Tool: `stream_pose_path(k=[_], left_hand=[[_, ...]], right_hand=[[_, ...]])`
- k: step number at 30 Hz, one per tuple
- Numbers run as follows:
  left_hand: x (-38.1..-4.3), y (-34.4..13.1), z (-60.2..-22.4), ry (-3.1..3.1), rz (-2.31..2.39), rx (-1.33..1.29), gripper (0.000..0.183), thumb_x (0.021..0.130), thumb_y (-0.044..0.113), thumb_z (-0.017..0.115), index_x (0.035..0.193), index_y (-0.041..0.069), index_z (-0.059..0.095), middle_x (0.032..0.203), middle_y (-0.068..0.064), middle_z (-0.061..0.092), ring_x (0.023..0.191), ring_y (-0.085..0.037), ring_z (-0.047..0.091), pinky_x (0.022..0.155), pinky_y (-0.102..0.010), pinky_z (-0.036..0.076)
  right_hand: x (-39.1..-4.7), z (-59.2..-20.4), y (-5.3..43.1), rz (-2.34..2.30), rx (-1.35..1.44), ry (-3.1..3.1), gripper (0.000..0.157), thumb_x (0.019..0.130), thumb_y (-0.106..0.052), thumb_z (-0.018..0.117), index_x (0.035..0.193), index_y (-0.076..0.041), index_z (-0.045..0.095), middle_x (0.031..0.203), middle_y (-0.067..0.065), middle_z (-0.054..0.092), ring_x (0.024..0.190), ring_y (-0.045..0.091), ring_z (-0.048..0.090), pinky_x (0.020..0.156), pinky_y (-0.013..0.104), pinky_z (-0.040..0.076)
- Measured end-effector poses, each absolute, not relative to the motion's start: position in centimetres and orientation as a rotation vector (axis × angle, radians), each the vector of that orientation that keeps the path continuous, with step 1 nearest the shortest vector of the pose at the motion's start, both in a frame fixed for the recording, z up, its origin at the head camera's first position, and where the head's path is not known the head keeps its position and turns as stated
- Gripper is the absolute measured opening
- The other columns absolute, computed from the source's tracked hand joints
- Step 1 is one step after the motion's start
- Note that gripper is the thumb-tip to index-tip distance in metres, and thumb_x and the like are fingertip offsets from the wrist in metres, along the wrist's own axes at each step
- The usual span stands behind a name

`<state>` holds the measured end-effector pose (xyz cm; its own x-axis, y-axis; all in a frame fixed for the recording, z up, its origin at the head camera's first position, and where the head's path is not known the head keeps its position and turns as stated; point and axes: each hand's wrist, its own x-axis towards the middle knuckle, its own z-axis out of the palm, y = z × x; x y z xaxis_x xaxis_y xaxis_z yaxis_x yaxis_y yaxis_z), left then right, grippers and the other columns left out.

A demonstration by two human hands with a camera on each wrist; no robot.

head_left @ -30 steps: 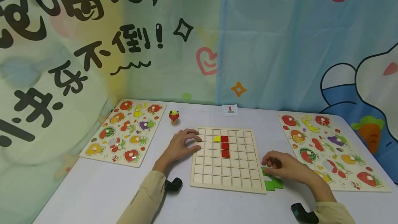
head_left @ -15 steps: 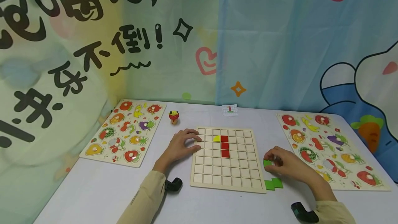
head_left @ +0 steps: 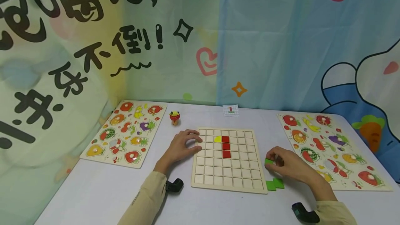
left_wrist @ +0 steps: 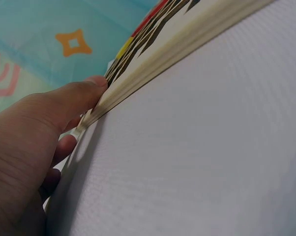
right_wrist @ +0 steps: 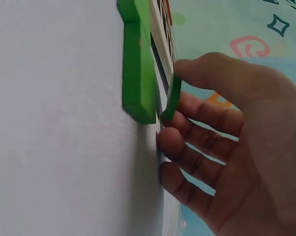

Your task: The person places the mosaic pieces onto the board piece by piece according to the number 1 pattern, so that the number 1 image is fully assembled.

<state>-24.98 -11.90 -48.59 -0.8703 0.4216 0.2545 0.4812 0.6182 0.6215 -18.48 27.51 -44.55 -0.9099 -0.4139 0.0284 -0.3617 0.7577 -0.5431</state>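
Observation:
A wooden grid board (head_left: 235, 188) lies mid-table, with a yellow triangle piece (head_left: 217, 139) beside the top of a column of red square tiles (head_left: 226, 147). My left hand (head_left: 179, 147) rests its thumb and index finger against the board's left edge; the left wrist view shows the thumb touching the rim. Just right of the board, my right hand (head_left: 289, 163) pinches a green tile (right_wrist: 172, 97) between thumb and fingers, close above the table. Below that hand, more green tiles (head_left: 271, 185) lie by the board's lower right corner, seen end-on in the right wrist view.
Fruit puzzle boards stand to either side, one left (head_left: 125, 134) and one right (head_left: 335, 152). A small toy figure (head_left: 175, 117) and a pattern card (head_left: 230, 110) sit behind the grid board. A printed curtain (head_left: 265, 44) hangs at the back.
My right hand has shifted slightly up and right, drawing a green tile away from the others beside the board. The left hand stays at the board's edge.

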Motion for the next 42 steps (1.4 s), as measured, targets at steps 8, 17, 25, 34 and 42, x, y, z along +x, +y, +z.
stream_pose_path(k=[8, 17, 25, 34, 42], left_hand=[[-25.0, -11.8, -48.5, -2.745, -1.076, -0.77, 0.024, 0.083, 0.034, 0.071, 0.105, 0.024, 0.068, 0.127, 0.002, 0.058, 0.118, -0.021, 0.051, 0.091, -0.041, 0.034], [-25.0, -11.6, -48.6, -2.745, -1.067, -0.785, 0.024, 0.083, 0.033, 0.072, 0.105, 0.025, 0.068, 0.126, 0.002, 0.058, 0.118, -0.021, 0.051, 0.092, -0.042, 0.034], [-24.9, -11.7, -48.5, -2.758, -1.085, -0.76, 0.024, 0.083, 0.034, 0.071, 0.105, 0.026, 0.068, 0.127, 0.003, 0.057, 0.119, -0.021, 0.05, 0.093, -0.042, 0.034], [-24.9, -11.9, -48.5, -2.769, -1.089, -0.758, 0.024, 0.083, 0.035, 0.071, 0.106, 0.026, 0.068, 0.128, 0.003, 0.056, 0.121, -0.02, 0.049, 0.093, -0.042, 0.033], [-25.0, -11.9, -48.6, -2.759, -1.09, -0.773, 0.024, 0.083, 0.035, 0.071, 0.106, 0.026, 0.068, 0.128, 0.003, 0.057, 0.12, -0.02, 0.05, 0.092, -0.041, 0.033]], right_hand=[[-18.5, -44.1, 26.7, -0.91, -0.664, 2.871, 0.02, 0.086, -0.028, 0.069, 0.099, -0.015, 0.06, 0.083, -0.006, 0.058, 0.067, 0.001, 0.048, 0.059, 0.02, 0.041], [-18.3, -44.3, 25.3, -0.963, -0.727, 2.911, 0.024, 0.087, -0.025, 0.069, 0.107, -0.013, 0.062, 0.095, -0.004, 0.062, 0.069, 0.0, 0.048, 0.059, 0.02, 0.042], [-18.6, -44.3, 23.7, -0.977, -0.791, 2.887, 0.023, 0.087, -0.025, 0.068, 0.106, -0.014, 0.061, 0.092, -0.007, 0.059, 0.067, 0.001, 0.047, 0.058, 0.02, 0.041], [-19.0, -44.1, 21.8, -0.962, -0.838, 2.887, 0.023, 0.086, -0.025, 0.07, 0.105, -0.016, 0.062, 0.093, -0.008, 0.06, 0.067, 0.001, 0.047, 0.06, 0.019, 0.042], [-19.2, -44.1, 20.1, -0.952, -0.862, 2.859, 0.024, 0.085, -0.026, 0.07, 0.105, -0.015, 0.062, 0.092, -0.007, 0.059, 0.068, 0.003, 0.048, 0.061, 0.02, 0.042]])
